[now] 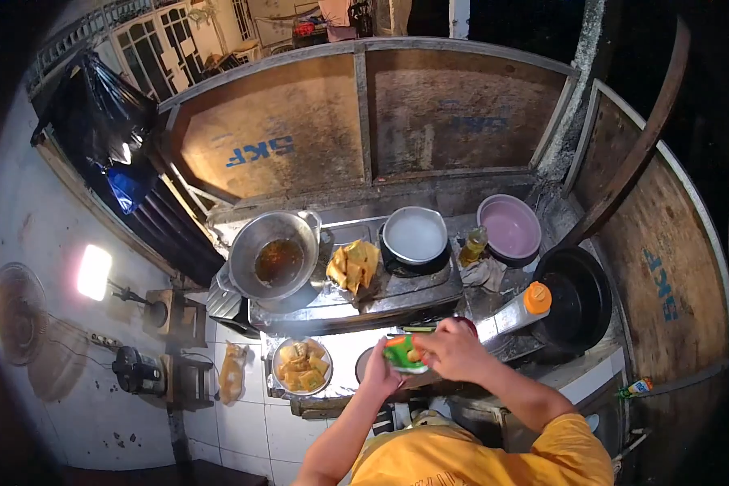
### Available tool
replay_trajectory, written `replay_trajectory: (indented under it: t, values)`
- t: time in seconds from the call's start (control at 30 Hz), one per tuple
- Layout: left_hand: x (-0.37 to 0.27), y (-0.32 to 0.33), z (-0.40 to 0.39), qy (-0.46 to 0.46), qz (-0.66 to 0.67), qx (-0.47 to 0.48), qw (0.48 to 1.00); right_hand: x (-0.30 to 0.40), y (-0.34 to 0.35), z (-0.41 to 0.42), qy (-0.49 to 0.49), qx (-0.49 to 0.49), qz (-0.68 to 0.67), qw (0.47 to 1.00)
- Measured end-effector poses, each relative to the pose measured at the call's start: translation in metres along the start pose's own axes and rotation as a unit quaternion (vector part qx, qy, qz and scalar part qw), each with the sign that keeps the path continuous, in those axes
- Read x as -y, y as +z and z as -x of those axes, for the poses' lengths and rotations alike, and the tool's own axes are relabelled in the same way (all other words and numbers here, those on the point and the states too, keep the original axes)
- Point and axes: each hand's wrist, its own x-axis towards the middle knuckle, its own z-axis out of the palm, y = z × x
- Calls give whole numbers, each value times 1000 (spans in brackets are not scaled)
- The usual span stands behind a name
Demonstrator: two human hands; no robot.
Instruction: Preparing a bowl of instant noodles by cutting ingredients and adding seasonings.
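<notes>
My left hand (pixel 381 372) grips a small green packet (pixel 403 355) over the near edge of the counter. At the packet's right side, the fingers of my right hand (pixel 455 351) are closed on its edge. Left of my hands, a plate of cut yellow food pieces (pixel 302 366) rests on the shiny covered counter. Beyond them, golden fried food (pixel 353 266) is heaped on the stove between a large metal wok with dark oil (pixel 277 260) and a metal pot of whitish liquid (pixel 415 235). A clear bottle with an orange cap (pixel 537 298) lies or leans to the right; which cannot be told.
A pink basin (pixel 509 226), an oil bottle (pixel 474 245) and a crumpled cloth (pixel 485 275) are at the back right. A large black tub (pixel 577 301) stands at the right. Wooden panels (pixel 273 127) border the stove. An orange-and-white cat (pixel 232 372) is on the tiled floor at left.
</notes>
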Motion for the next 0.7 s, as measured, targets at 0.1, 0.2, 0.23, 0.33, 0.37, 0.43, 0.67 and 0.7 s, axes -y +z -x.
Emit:
replay_trajectory:
  t: [0.1, 0.2, 0.23, 0.33, 0.37, 0.43, 0.67, 0.7]
  values:
    - [-17, 41, -54, 28, -9, 14, 999, -54, -27, -25, 51, -10, -16, 999]
    - [-36, 121, -83, 127, -39, -51, 990, -117, -47, -67, 91, -58, -81, 991]
    - [-43, 132, -89, 162, -34, -63, 984, -126, -56, -84, 108, -34, -112, 987]
    - [-54, 130, -134, 225, -4, -63, 972, -139, -84, -118, 111, -15, -62, 992]
    - [-54, 131, -142, 256, 10, -106, 961, -151, -86, -130, 122, 15, -83, 989]
    - [-54, 121, -172, 268, 30, -110, 957, -180, -82, -150, 152, 16, -170, 973]
    - [-46, 114, -215, 304, 88, -161, 935, -243, -73, -196, 151, 47, -123, 980]
    - [-46, 111, -217, 307, 89, -161, 934, -245, -72, -202, 148, 47, -123, 980]
